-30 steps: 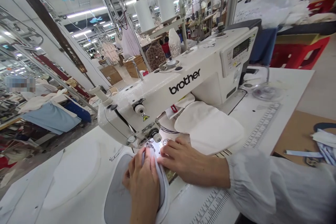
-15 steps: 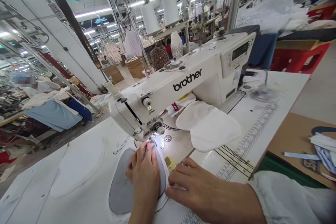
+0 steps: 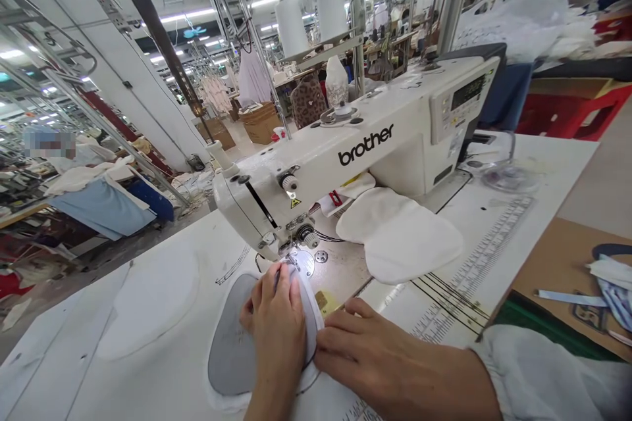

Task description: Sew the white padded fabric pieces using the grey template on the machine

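Observation:
A grey oval padded piece with a white rim lies on the white sewing table, its far tip under the presser foot of a white Brother sewing machine. My left hand presses down on the piece just in front of the foot, covering its middle. My right hand lies flat beside it, fingertips against the piece's right rim. The needle is hidden by my left fingers. A stack of white padded pieces sits behind the machine's head, to the right.
A pale oval shape lies on the table to my left. Printed rulers mark the tabletop on the right. A cardboard sheet with fabric strips lies to the right. Thread cones stand above the machine. Garment racks and workstations stretch beyond.
My right hand has drawn back from beside the needle plate toward me and now rests at the piece's lower right rim. The view has shifted slightly, and my left hand stays on the piece.

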### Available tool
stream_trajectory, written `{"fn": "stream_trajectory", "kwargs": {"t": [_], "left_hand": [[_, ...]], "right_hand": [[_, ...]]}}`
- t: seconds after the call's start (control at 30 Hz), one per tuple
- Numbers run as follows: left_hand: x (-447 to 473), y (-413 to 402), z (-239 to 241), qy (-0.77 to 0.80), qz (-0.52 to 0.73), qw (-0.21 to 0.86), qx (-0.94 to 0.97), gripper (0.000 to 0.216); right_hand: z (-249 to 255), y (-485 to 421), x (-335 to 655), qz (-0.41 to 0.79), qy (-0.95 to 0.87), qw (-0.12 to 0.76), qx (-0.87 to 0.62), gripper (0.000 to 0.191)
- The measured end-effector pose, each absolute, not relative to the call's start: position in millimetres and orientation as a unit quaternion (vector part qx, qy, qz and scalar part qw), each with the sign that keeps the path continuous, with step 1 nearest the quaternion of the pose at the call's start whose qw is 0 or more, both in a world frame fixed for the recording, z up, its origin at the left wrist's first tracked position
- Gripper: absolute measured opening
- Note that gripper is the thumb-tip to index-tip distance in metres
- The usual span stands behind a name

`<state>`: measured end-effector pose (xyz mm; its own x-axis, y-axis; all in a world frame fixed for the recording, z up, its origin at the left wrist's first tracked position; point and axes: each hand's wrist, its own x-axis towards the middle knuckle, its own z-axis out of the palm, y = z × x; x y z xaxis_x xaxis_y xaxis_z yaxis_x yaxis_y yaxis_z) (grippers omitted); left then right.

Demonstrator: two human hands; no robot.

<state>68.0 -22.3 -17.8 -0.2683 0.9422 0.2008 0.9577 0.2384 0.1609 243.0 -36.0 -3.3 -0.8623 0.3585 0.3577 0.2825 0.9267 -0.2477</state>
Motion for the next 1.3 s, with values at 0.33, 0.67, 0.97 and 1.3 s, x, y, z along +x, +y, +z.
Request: {"fn": "stream_trajectory", "kwargs": {"t": [0.33,0.67,0.97,1.3], "left_hand": [[66.8,-23.0,-18.2,-0.783,-0.128,0.031,-0.608,0.043],[68.8,-22.6,-16.3,-0.782,-0.131,0.019,-0.608,0.044],[-8.2,-47.4,-6.0,-0.867,-0.122,0.043,-0.481,0.063],[-45.5,-42.8,0.6,-0.864,-0.238,-0.161,-0.414,0.061]], "right_hand": [[13.3,-41.1,243.3,0.041,-0.962,0.215,-0.165,0.015],[-26.7,-54.5,217.0,-0.052,-0.901,0.350,-0.250,0.031],[-39.7,-51.4,205.8,-0.060,-0.861,0.428,-0.268,0.034],[-43.9,-50.6,205.7,-0.056,-0.851,0.446,-0.272,0.034]]}}
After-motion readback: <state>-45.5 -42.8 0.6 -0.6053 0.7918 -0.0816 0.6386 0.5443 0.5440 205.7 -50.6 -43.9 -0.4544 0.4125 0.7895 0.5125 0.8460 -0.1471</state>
